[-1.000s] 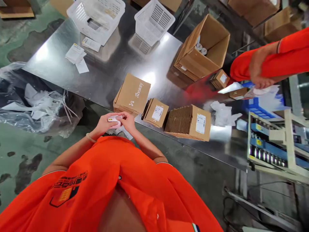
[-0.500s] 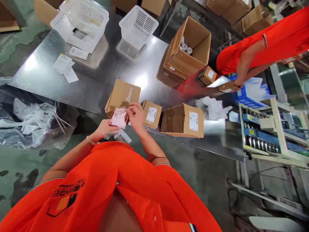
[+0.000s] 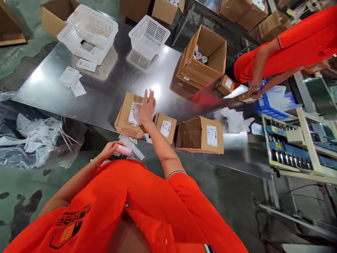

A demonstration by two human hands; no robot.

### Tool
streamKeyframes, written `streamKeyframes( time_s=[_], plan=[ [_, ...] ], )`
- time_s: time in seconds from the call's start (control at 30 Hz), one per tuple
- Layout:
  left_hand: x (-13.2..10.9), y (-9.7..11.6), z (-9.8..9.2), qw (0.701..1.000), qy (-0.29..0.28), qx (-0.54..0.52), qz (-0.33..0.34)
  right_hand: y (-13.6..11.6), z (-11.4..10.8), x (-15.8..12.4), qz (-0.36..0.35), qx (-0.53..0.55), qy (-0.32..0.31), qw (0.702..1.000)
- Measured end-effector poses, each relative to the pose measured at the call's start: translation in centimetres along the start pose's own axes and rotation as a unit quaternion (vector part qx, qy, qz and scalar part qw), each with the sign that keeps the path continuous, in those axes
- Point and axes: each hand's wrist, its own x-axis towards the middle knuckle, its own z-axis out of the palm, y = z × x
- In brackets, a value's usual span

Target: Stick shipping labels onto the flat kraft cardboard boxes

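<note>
My left hand is at the table's near edge, closed around a small pale pink cylinder. Beside it lies crumpled clear plastic. My right hand is open with spread fingers, resting at the edge of a stack of flat brown cartons. A white label with a yellow mark sits on that stack, partly behind my fingers. Across the table, a co-worker's hand touches a small cardboard carton.
The stainless steel table also holds two more carton stacks, white plastic baskets, loose papers and an open box of cans. A plastic bag of scraps lies left; a metal-framed machine stands right.
My right hand has left the pink item and moved forward onto the carton stack, which now shows a white label. My left hand has dropped nearer the table edge. The co-worker's hand has shifted slightly.
</note>
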Motion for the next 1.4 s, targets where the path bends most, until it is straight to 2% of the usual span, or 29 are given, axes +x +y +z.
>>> streamKeyframes(
  time_s=[0.07,0.13,0.2,0.3,0.37,0.43,0.53,0.6,0.67,0.7,0.77,0.8,0.83,0.9,0.93,1.0,1.07,1.1,1.17,1.23,1.33,1.4],
  plan=[
    [0.0,1.2,-0.6,0.997,0.035,0.048,0.055,-1.2,0.7,-0.5,-0.053,0.000,-0.050,0.997],
    [0.8,2.9,-0.8,0.988,0.077,0.099,0.092,-1.0,1.1,-0.2,-0.051,0.007,-0.088,0.995],
    [2.1,4.5,-0.8,0.978,0.114,0.137,0.104,0.6,1.0,0.2,0.017,0.011,-0.075,0.997],
    [4.0,5.9,-0.4,0.972,0.137,0.175,0.080,4.2,0.3,-0.6,0.146,0.052,-0.006,0.988],
    [4.6,6.1,0.2,0.975,0.108,0.176,0.079,6.4,-0.3,-2.3,0.194,0.105,-0.012,0.975],
    [4.6,6.0,0.9,0.982,0.064,0.143,0.108,8.5,-1.1,-4.7,0.229,0.146,-0.032,0.962],
    [3.5,5.5,1.0,0.986,0.027,0.066,0.152,12.4,-3.7,-8.0,0.284,0.159,0.017,0.946],
    [2.3,5.1,0.3,0.990,0.014,0.032,0.134,14.9,-6.0,-9.7,0.335,0.128,0.055,0.932],
    [1.0,4.8,-0.4,0.996,-0.005,0.007,0.089,15.8,-7.6,-11.2,0.373,0.067,0.079,0.922],
    [0.4,4.8,-0.6,0.997,-0.014,-0.006,0.070,15.4,-7.9,-12.0,0.368,0.048,0.085,0.925],
    [-0.8,4.8,-0.6,0.998,-0.023,-0.039,0.051,12.6,-6.9,-13.5,0.285,0.090,0.057,0.953],
    [-1.3,4.9,-0.4,0.997,-0.017,-0.060,0.050,10.4,-5.7,-14.3,0.214,0.151,0.014,0.965],
    [-1.6,5.0,-0.3,0.995,-0.002,-0.085,0.054,8.0,-4.2,-15.2,0.135,0.232,-0.054,0.962],
    [-1.7,5.1,-0.5,0.987,0.053,-0.135,0.066,3.1,-0.9,-16.8,0.011,0.358,-0.203,0.911],
    [-1.4,5.0,-1.0,0.981,0.088,-0.155,0.072,1.0,0.6,-17.5,-0.005,0.385,-0.245,0.890],
    [-0.7,4.6,-2.3,0.968,0.167,-0.179,0.064,-2.0,2.6,-18.5,0.004,0.418,-0.282,0.864],
    [0.0,3.9,-3.8,0.951,0.236,-0.197,0.020,-3.4,3.1,-18.8,0.047,0.449,-0.264,0.852],
    [0.1,3.6,-4.2,0.944,0.253,-0.210,-0.008,-3.7,3.0,-18.7,0.065,0.468,-0.252,0.845],
    [-0.3,3.0,-4.2,0.940,0.236,-0.241,-0.043,-4.2,2.3,-17.9,0.094,0.493,-0.227,0.835],
    [-1.4,2.7,-3.1,0.951,0.181,-0.248,-0.031,-4.7,1.6,-17.0,0.109,0.496,-0.207,0.836],
    [-3.0,3.2,-1.2,0.978,0.108,-0.180,0.015,-5.3,1.0,-15.8,0.116,0.490,-0.196,0.842],
    [-3.5,3.9,-0.7,0.988,0.083,-0.130,0.021,-5.3,0.7,-15.3,0.121,0.496,-0.198,0.837]
  ],
)
